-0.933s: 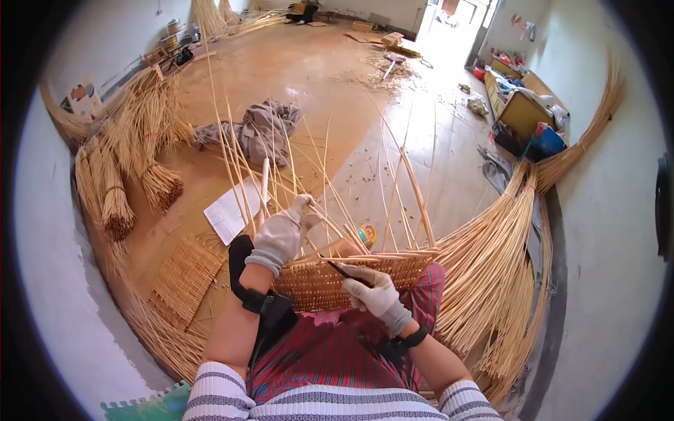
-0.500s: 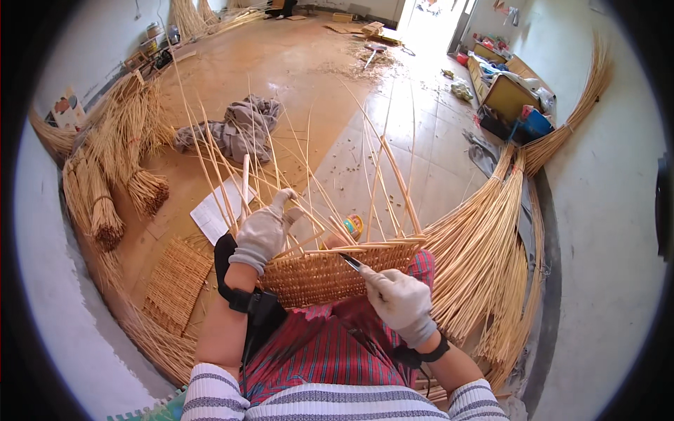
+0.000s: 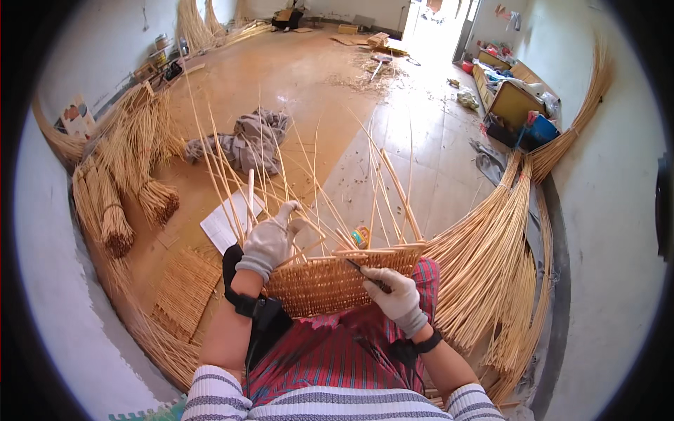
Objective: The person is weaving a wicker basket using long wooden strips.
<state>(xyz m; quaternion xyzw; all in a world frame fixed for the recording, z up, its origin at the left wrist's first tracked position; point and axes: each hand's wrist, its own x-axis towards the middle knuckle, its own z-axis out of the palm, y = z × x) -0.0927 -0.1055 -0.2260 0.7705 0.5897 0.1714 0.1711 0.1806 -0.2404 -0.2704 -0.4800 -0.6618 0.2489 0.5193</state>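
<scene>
The basket [image 3: 316, 286] sits across the near lap [image 3: 330, 351], its woven wall toward the person and its rim [image 3: 386, 250] on the far side, where loose rods [image 3: 383, 184] fan up and away. The hands are apart and gloved: the left hand [image 3: 269, 242] is curled at the basket's left end among the rods, though I cannot tell whether its fingers are clamped on one; the right hand [image 3: 393, 295] is closed around a dark, pointed blade [image 3: 359, 268], whose tip is at the rim, right of the middle. The step looks like working or trimming canes along that edge. To do it well, the left hand should brace the basket firmly against the lap, since a light weave probably rocks under sideways pressure. The blade is best guided in short, controlled strokes, angled so that it neither nicks the rim nor slips toward the left hand or the near legs. Bending rods leftward out of its path would help, as several stand close to the tip. Whether the point touches the weave or just hovers is too small to tell.
</scene>
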